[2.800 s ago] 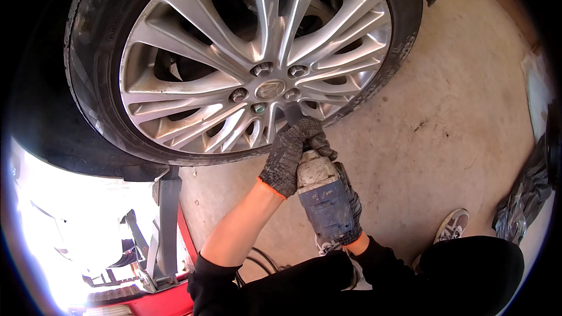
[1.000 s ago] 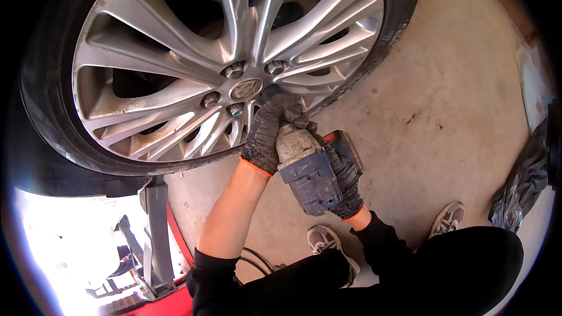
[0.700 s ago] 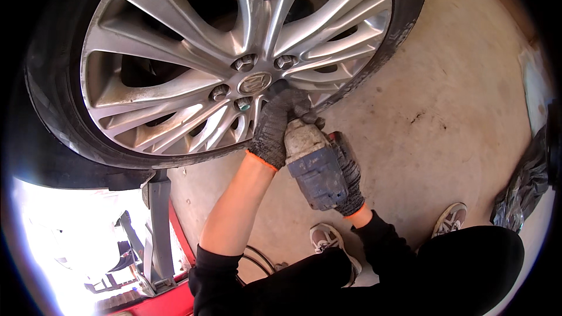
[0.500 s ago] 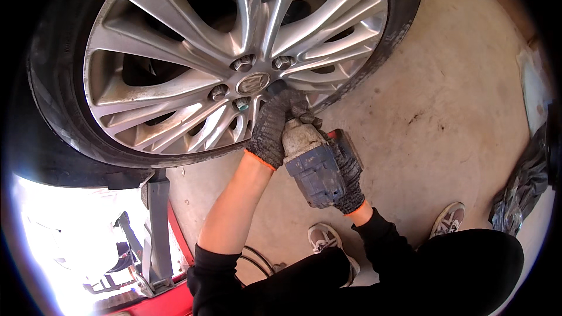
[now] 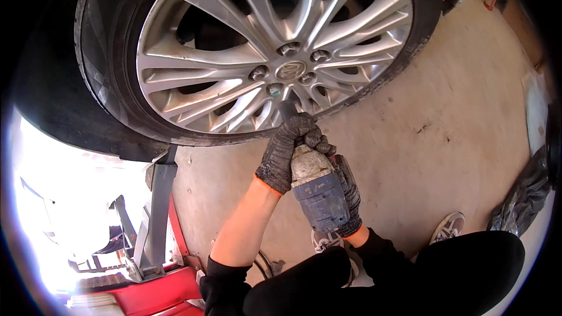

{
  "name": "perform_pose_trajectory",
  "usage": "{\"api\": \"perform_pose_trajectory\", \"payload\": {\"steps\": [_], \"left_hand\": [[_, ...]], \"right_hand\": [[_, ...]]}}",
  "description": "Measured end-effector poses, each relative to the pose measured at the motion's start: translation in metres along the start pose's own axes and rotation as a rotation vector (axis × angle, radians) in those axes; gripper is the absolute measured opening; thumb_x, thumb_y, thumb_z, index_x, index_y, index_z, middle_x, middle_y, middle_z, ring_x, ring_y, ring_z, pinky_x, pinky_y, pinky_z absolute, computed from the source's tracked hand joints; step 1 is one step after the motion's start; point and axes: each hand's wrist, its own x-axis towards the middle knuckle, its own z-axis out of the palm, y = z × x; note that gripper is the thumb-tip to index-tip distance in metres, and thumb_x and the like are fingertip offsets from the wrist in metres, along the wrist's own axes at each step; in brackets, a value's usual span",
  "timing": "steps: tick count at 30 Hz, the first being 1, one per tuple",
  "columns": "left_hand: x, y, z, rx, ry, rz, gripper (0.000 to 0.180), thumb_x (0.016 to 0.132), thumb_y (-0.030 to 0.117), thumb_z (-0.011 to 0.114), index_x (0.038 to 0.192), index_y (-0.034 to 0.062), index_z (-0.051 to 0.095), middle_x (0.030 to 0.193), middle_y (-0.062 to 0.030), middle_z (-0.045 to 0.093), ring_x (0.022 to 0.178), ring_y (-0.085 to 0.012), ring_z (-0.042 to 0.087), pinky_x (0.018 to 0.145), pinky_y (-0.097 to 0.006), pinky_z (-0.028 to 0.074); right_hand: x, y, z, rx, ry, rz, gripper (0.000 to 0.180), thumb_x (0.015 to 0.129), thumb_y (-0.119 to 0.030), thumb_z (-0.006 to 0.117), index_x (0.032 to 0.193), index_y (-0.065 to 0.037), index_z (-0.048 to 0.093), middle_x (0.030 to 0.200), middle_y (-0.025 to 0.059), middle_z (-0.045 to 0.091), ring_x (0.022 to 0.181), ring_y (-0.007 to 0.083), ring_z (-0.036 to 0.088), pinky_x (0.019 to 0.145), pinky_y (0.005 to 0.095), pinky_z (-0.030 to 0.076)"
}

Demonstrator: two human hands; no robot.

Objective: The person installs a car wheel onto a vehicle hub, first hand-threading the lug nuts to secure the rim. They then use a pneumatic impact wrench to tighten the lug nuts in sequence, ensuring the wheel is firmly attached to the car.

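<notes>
A worn blue-and-grey impact wrench (image 5: 319, 202) is held in front of me, its nose tilted up toward the car wheel. My left hand (image 5: 280, 156), in a dark knit glove with an orange cuff, wraps round its front end by the dark socket (image 5: 288, 110). My gloved right hand (image 5: 352, 203) grips the handle, partly hidden behind the tool's body. The silver multi-spoke rim (image 5: 202, 57) carries several lug nuts round its centre cap (image 5: 291, 70). The socket stands apart from the nuts, just below a greenish lug nut (image 5: 274, 89) and a dark lug nut (image 5: 307, 78).
The black tyre (image 5: 108, 76) surrounds the rim, above the concrete floor (image 5: 398, 152). At lower left stand a grey lift arm (image 5: 159, 216) and a red base (image 5: 155, 289). A black plastic bag (image 5: 520, 193) lies at the right. My shoes (image 5: 448, 228) are below the tool.
The socket has come off the lug nut at the lower right of the centre cap, baring it. Both hands have drawn the wrench down and back from the hub. The view has shifted slightly.
</notes>
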Motion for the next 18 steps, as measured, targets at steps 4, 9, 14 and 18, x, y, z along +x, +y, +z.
{"api": "perform_pose_trajectory", "payload": {"steps": [4, 9, 14, 18], "left_hand": [[0.006, 0.004, -0.003, 0.000, 0.044, 0.021, 0.009, 0.083, 0.013, 0.058, 0.082, 0.0078, 0.051, 0.064, -0.0052, 0.050, 0.063, -0.0222, 0.054, 0.070, -0.041, 0.051], [0.008, 0.009, -0.003, -0.049, -0.012, -0.025, 0.007, 0.082, 0.011, 0.057, 0.083, 0.0066, 0.052, 0.065, -0.0066, 0.052, 0.063, -0.0235, 0.056, 0.068, -0.041, 0.052], [0.010, 0.010, -0.009, -0.054, -0.042, 0.015, 0.008, 0.081, 0.011, 0.057, 0.085, 0.0061, 0.052, 0.065, -0.0071, 0.053, 0.064, -0.0241, 0.057, 0.069, -0.042, 0.052], [0.012, 0.011, -0.011, -0.097, -0.080, -0.013, 0.011, 0.081, 0.011, 0.057, 0.089, 0.0061, 0.052, 0.064, -0.0067, 0.052, 0.064, -0.0235, 0.057, 0.068, -0.042, 0.052]], "right_hand": [[0.005, 0.005, -0.003, 0.529, 0.027, 0.339, 0.038, 0.095, -0.017, 0.047, 0.131, -0.003, 0.043, 0.119, 0.0083, 0.056, 0.103, 0.0182, 0.056, 0.092, 0.0329, 0.046], [-0.002, 0.017, -0.003, 0.234, 0.121, 0.331, 0.039, 0.095, -0.016, 0.049, 0.130, -0.002, 0.044, 0.122, 0.0090, 0.055, 0.104, 0.0175, 0.056, 0.093, 0.0315, 0.045], [0.000, 0.006, 0.000, 0.465, 0.020, 0.330, 0.038, 0.096, -0.017, 0.047, 0.131, -0.003, 0.043, 0.124, 0.0088, 0.055, 0.106, 0.0169, 0.056, 0.091, 0.0313, 0.047], [0.005, -0.005, 0.006, 0.466, 0.008, 0.252, 0.037, 0.097, -0.020, 0.044, 0.131, -0.004, 0.044, 0.122, 0.0085, 0.055, 0.103, 0.0165, 0.057, 0.089, 0.0315, 0.049]]}}
